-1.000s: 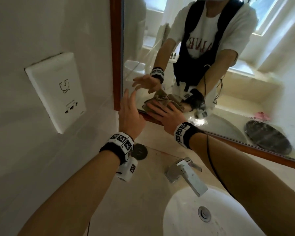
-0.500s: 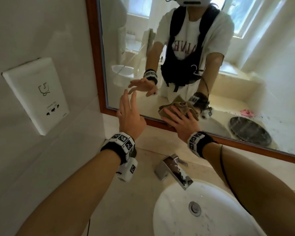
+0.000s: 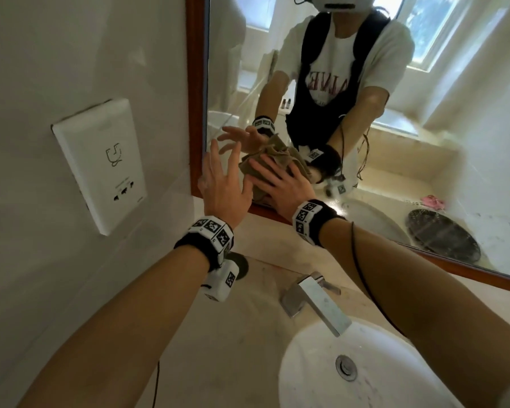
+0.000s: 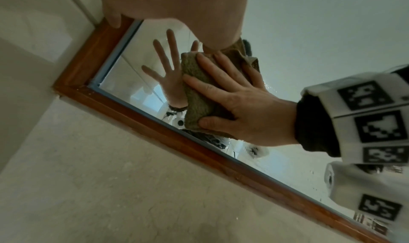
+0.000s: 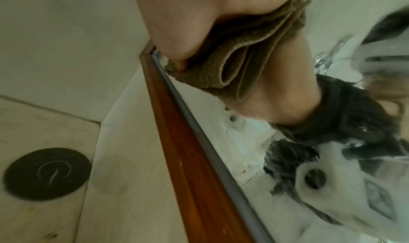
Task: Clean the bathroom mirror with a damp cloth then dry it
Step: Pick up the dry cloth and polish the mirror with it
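My right hand [image 3: 280, 187] presses a folded brown cloth [image 3: 249, 169] flat against the mirror glass [image 3: 468, 160], close to the lower left corner of its wooden frame [image 3: 197, 83]. In the left wrist view the right hand's fingers [image 4: 221, 75] lie straight and spread over the cloth [image 4: 194, 93], with the thumb at its lower edge. The right wrist view has the cloth [image 5: 232, 63] bunched under the palm, just above the frame [image 5: 183, 150]. My left hand [image 3: 221, 184] hovers beside the cloth with spread fingers and holds nothing.
A white socket plate [image 3: 100, 163] is on the left wall. Below the mirror are the stone counter [image 3: 248, 334], a chrome faucet [image 3: 315, 301] and a white basin [image 3: 306, 378]. A black round disc [image 5: 46, 173] lies on the counter under my left wrist.
My right hand slid the cloth right along the mirror's bottom edge, then back left and slightly up toward the corner. The left hand stayed open near the frame.
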{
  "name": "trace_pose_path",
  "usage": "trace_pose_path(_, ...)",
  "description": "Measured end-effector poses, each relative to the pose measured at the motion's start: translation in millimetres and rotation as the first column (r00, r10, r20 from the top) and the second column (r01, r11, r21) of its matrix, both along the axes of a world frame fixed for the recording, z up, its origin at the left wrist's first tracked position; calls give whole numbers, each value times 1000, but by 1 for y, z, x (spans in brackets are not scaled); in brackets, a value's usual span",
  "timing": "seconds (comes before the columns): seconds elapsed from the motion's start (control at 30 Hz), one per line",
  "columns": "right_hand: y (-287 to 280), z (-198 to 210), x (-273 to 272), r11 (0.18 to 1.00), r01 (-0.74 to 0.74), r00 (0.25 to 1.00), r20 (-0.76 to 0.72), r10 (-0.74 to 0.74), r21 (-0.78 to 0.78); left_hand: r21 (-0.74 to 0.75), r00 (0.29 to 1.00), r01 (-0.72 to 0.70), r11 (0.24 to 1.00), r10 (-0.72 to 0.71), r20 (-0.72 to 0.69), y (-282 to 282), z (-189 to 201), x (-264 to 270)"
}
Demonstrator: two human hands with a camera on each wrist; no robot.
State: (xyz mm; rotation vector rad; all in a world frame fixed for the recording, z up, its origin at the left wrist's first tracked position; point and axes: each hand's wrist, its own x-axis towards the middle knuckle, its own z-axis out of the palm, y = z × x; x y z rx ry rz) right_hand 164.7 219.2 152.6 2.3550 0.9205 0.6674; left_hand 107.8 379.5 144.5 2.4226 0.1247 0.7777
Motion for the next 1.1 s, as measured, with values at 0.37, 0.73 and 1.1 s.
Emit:
trace_pose_path(0.37,-69,5,-15,986,72,996,39,-79,150,11,998,64,998,-65,12,-38,13,5)
trace_pose_path(0.73,-189,2,-40,959,138,986,61,-157,246,125,996,82,989,-76,-52,-126,23,-5)
trace_pose_path(1.1,-274,10,-62,937,200,978,6,-211,287,201,998,32,979,-20,-62,-185,32,-31)
